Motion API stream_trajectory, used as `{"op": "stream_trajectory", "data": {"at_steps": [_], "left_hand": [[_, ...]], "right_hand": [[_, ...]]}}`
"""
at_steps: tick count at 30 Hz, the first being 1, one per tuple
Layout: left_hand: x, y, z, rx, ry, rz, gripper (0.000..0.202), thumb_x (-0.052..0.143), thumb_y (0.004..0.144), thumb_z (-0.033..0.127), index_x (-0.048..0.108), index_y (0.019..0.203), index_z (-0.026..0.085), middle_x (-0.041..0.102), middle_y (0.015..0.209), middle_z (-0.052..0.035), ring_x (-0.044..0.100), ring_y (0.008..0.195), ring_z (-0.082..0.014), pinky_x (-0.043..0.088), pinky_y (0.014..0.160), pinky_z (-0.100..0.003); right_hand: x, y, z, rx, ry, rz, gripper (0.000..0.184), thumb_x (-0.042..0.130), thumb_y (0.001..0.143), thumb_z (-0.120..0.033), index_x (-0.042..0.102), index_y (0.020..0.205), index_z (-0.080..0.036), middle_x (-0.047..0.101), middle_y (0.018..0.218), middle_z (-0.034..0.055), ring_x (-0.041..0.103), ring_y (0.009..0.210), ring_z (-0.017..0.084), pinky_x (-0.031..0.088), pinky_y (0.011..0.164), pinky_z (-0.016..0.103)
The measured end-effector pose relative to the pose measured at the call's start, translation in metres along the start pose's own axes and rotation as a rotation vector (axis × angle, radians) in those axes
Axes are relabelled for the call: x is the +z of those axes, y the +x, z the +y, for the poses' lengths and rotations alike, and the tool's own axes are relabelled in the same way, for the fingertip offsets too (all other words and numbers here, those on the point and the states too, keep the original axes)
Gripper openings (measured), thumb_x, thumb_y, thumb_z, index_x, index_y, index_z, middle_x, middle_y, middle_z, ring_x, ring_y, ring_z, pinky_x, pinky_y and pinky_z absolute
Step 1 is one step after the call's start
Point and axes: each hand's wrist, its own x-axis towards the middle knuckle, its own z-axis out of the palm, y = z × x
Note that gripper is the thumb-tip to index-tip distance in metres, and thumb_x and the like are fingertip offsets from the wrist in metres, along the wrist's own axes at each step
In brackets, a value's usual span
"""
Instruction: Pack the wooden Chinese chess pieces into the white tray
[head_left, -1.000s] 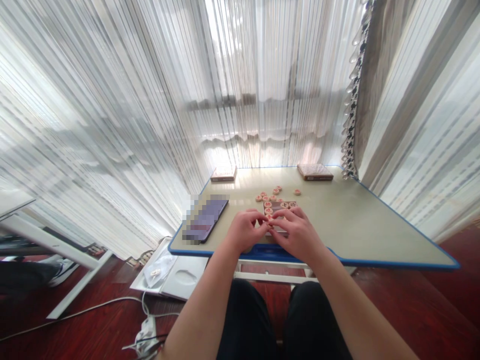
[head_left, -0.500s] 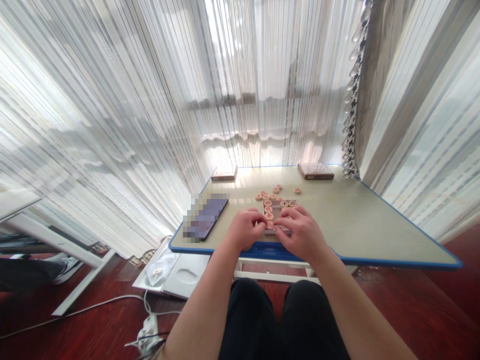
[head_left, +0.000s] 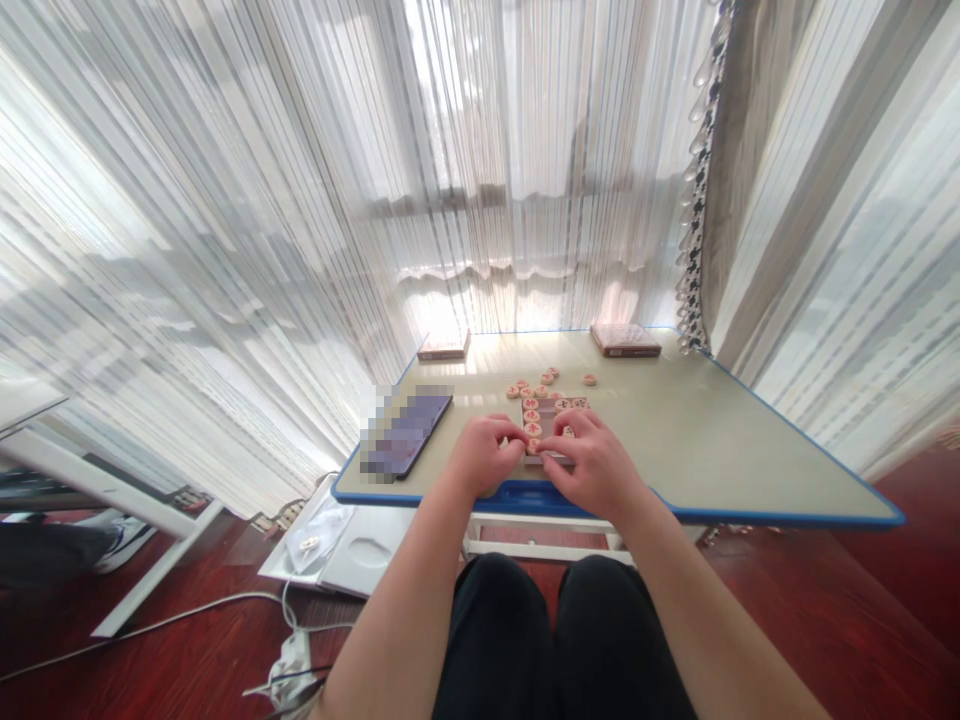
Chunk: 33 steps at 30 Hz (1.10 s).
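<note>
A shallow open box (head_left: 550, 418) lies near the front edge of the table. Down its left side runs a column of round wooden xiangqi pieces (head_left: 532, 416) with red characters; pieces with black characters (head_left: 563, 404) sit on its right side. At the near left corner is a red-marked xiangqi piece (head_left: 533, 446). The curled fingers of my left hand (head_left: 486, 456) press it from the left, while my right hand (head_left: 598, 462) meets it from the right with thumb and fingertips drawn in. My right hand covers part of the box's right side.
Beyond the box lie several loose xiangqi pieces (head_left: 527, 392), one apart (head_left: 589, 380) to the right. A dark phone (head_left: 420, 430), partly pixelated, rests at left. Two flat boxes (head_left: 444, 346) (head_left: 626, 340) stand at the far edge. Cables and a power strip (head_left: 292, 660) are on the floor.
The whole view has shifted slightly. Both hands stay at the box's near left corner, on the same piece; the right hand's fingers have moved a little.
</note>
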Motion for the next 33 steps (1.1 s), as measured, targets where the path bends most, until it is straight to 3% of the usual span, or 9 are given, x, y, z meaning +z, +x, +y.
{"op": "stream_trajectory", "data": {"at_steps": [25, 29, 33], "left_hand": [[0.001, 0.001, 0.000, 0.018, 0.050, 0.021, 0.024, 0.049, 0.067, 0.008, 0.071, 0.067, 0.017, 0.063, 0.065, -0.0010, 0.054, 0.061, -0.0109, 0.041, 0.059, -0.021], [0.002, 0.002, -0.002, 0.020, 0.055, 0.040, 0.022, 0.049, 0.066, 0.007, 0.070, 0.066, 0.017, 0.062, 0.064, -0.0008, 0.055, 0.062, -0.0111, 0.041, 0.060, -0.021], [0.003, 0.003, -0.002, 0.020, 0.122, 0.108, 0.020, 0.049, 0.070, 0.010, 0.068, 0.068, 0.016, 0.063, 0.070, -0.0021, 0.056, 0.067, -0.0126, 0.044, 0.066, -0.024]], "right_hand": [[-0.001, -0.002, 0.001, 0.005, -0.032, -0.014, 0.023, 0.055, 0.070, -0.015, 0.072, 0.083, -0.023, 0.055, 0.084, 0.0060, 0.046, 0.082, 0.021, 0.042, 0.082, 0.037], [-0.002, -0.001, 0.002, 0.057, -0.066, 0.096, 0.024, 0.053, 0.070, -0.013, 0.070, 0.085, -0.021, 0.054, 0.077, 0.0054, 0.047, 0.077, 0.020, 0.043, 0.079, 0.035], [-0.012, -0.011, 0.011, 0.222, -0.116, 0.283, 0.024, 0.048, 0.074, -0.013, 0.068, 0.087, -0.018, 0.056, 0.075, 0.0060, 0.050, 0.077, 0.021, 0.044, 0.078, 0.036]]}}
